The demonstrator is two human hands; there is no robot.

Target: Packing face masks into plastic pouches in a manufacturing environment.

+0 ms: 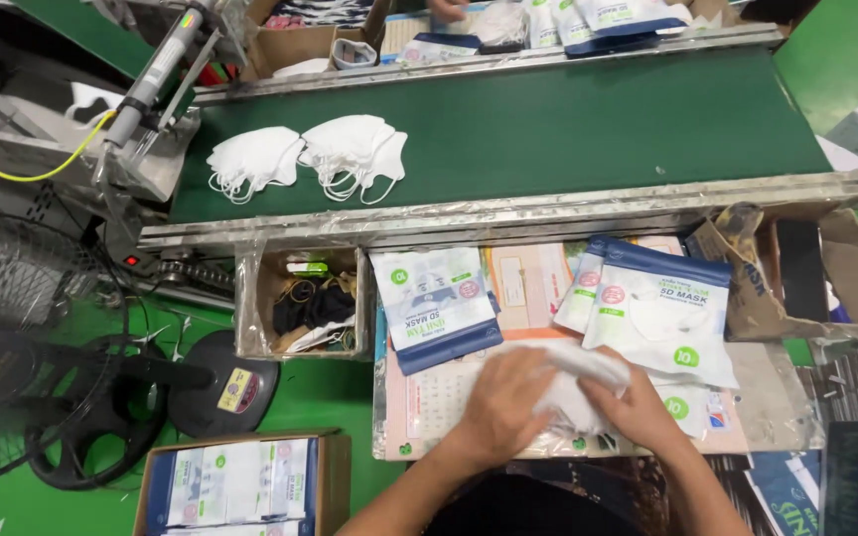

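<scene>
Seen from above, a person is working at a packing bench beside a conveyor. Nearest the viewer, the left hand is lying flat and spread over a soft stack of white folded face masks, while the right hand is curling round the stack's right side, so both hands are closing on the masks and pressing them together near the front edge of the work board, a pale flat sheet covered with clear film. By the look of it the hands are gathering and squaring the stack, and a next move would call for a firm, even grip so the loose ear loops are not snagging. To the front left, on the green floor, a brown cardboard box of filled blue-and-white pouches is standing open. Just beyond the hands, empty blue-and-white resealable mask pouches are lying at the board's far right, with another pouch pile at its far left. Left of that, a small open cardboard bin is holding dark odds and ends. Farther off, two bundles of white masks are resting on the left end of the dark green conveyor belt. At the far edge, another person's hand is working among more pouches.
</scene>
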